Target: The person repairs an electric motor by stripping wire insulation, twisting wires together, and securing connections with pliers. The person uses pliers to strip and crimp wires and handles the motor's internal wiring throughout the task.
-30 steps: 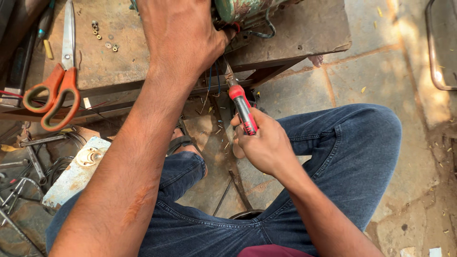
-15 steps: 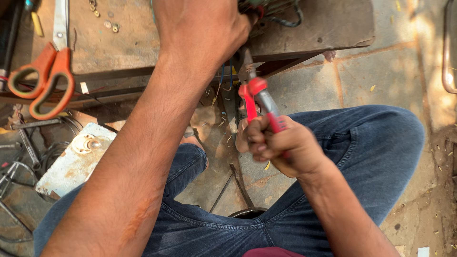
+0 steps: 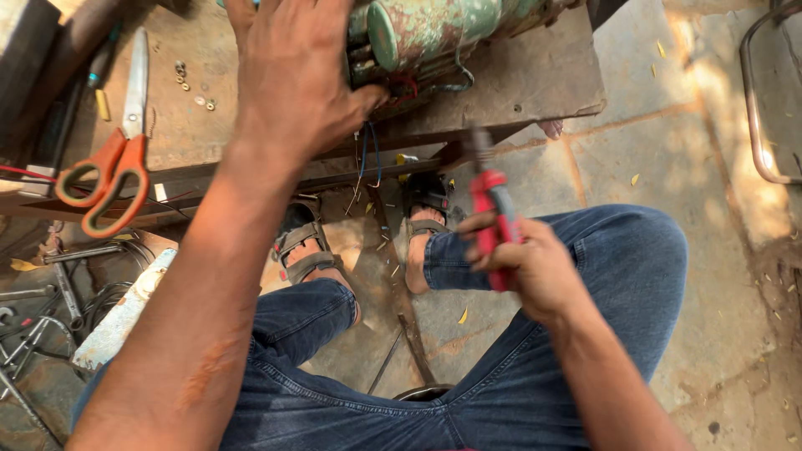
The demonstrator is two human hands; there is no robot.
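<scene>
L hand (image 3: 292, 79) spread flat, fingers apart, pressing on the green motor (image 3: 434, 29) at the table (image 3: 535, 83) edge, thumb by the red/blue wires (image 3: 372, 154). R hand (image 3: 522, 267) clamped round a red-handled screwdriver (image 3: 491, 209), held above the knees, tip up toward the table, clear of the motor. Orange scissors (image 3: 113, 167) lie on the table, well left

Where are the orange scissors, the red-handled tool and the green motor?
orange scissors (image 3: 113, 171): head view, on the orange handles.
red-handled tool (image 3: 491, 205): head view, red handle above the right hand (image 3: 535, 271).
green motor (image 3: 434, 29): head view, on its rusty green casing.
</scene>
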